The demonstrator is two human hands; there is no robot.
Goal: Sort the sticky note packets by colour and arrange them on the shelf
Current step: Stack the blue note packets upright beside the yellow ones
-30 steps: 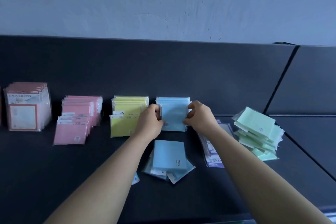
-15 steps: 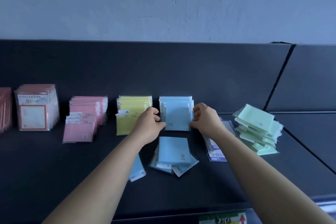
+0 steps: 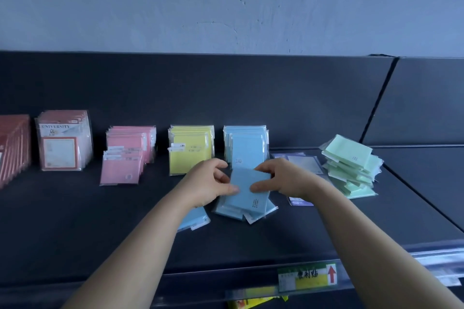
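Front edge: a clear plastic price rail point(image 3: 376, 262) carries a yellow-and-green paper label with a red arrow point(image 3: 308, 277).
Shelf: dark, matt shelf point(image 3: 75, 221); both bare forearms reach in over it from below.
Stray packet: one light-blue sticky note packet in clear wrap point(image 3: 194, 219) lies flat, partly under the left forearm.
Loose pile: a small, untidy pile of light-blue packets point(image 3: 233, 211) lies flat at centre, in front of the standing rows.
Top blue packet point(image 3: 247, 188): sits skewed on that pile, held between both hands; whether it is lifted clear, cannot tell.
Left hand point(image 3: 208, 183): grasping, thumb and curled fingers pinch the packet's left edge.
Right hand point(image 3: 283, 178): grasping, thumb and fingers pinch the packet's right side.
Right of pile: pale purple packets point(image 3: 305, 164) lie flat, partly hidden by the right hand and wrist.
Far right: a slumped heap of mint-green packets point(image 3: 351, 168), not aligned.
Standing rows, right to left: upright light-blue packets point(image 3: 247, 145), upright yellow packets point(image 3: 190, 148), pink packets point(image 3: 128, 155), clear-wrapped packets printed "UNIVERSITY" with a red border point(image 3: 62, 140), dark red packets point(image 3: 12, 148) at the frame edge.
Behind: dark back panel point(image 3: 226, 88), then a pale painted wall point(image 3: 226, 2).
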